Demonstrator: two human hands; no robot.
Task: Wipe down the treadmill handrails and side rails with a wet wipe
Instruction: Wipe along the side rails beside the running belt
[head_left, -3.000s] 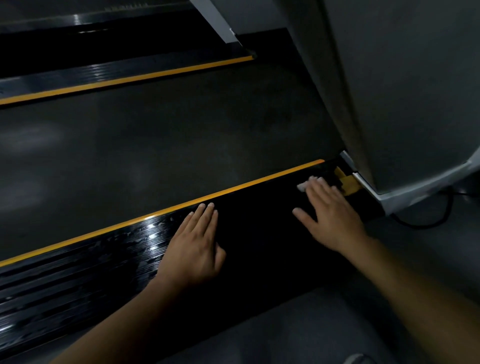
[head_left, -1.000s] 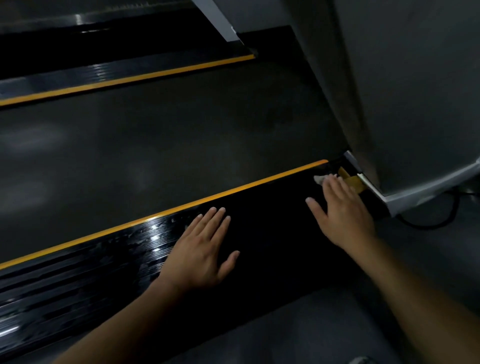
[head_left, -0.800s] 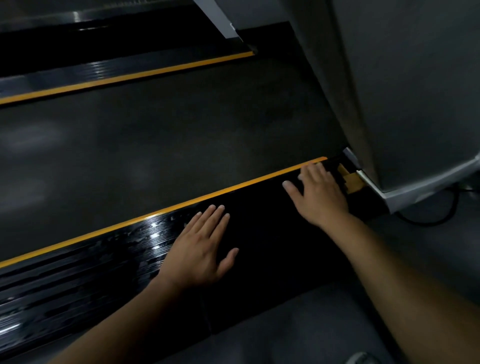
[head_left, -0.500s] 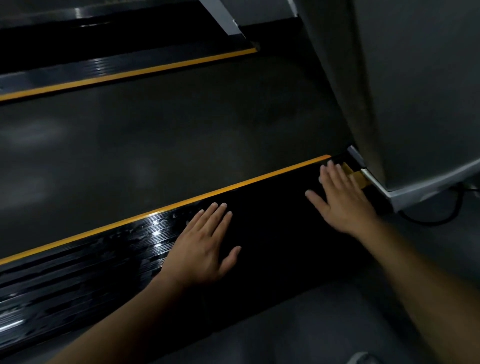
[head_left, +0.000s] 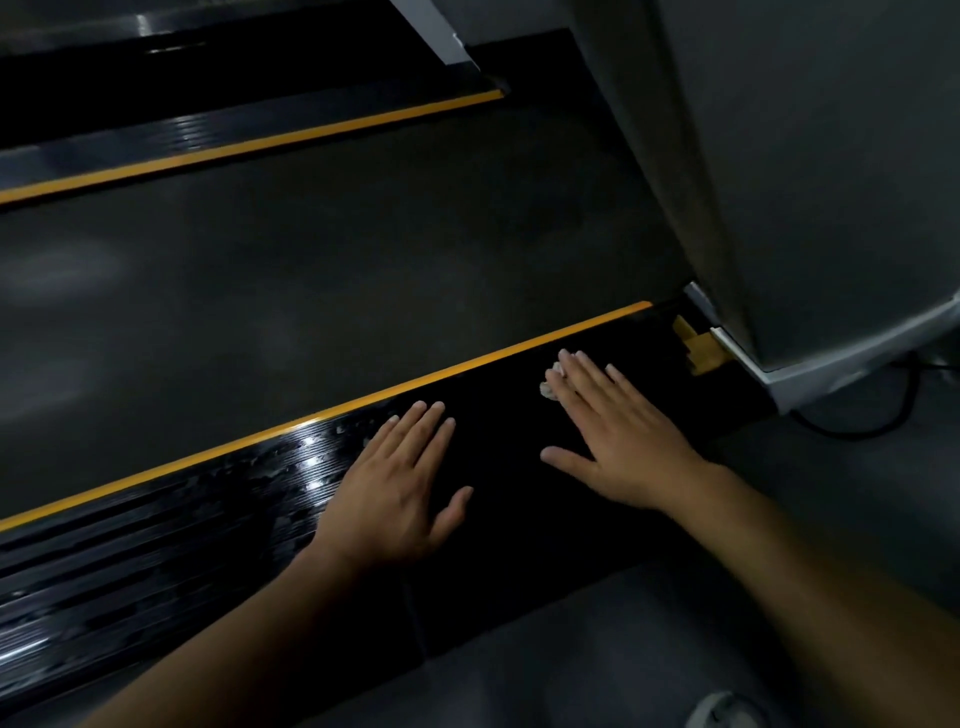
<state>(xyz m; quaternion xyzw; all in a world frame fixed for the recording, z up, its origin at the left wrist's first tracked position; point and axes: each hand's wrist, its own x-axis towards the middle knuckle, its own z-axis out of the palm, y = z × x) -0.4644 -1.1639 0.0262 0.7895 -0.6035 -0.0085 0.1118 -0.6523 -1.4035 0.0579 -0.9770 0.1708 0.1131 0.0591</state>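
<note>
The near side rail (head_left: 498, 415) of the treadmill is black and ribbed, with a yellow stripe along its inner edge, and runs diagonally across the view. My right hand (head_left: 618, 441) lies flat on it with straight fingers, pressing a white wet wipe (head_left: 551, 382) whose edge peeks out beside the fingertips. My left hand (head_left: 400, 493) rests flat on the same rail a little to the left, fingers straight and thumb spread. Wet streaks glint on the rail left of that hand.
The dark running belt (head_left: 311, 291) lies beyond the rail, with the far side rail (head_left: 234, 140) behind it. A grey motor cover and upright (head_left: 831, 208) rise at the right. A yellow piece (head_left: 698, 345) sits at the rail's end, and a black cable (head_left: 857, 428) trails on the floor.
My right hand has slid back along the rail toward me and leftward, away from the yellow end piece, with the wipe under it. My left hand has stayed planted.
</note>
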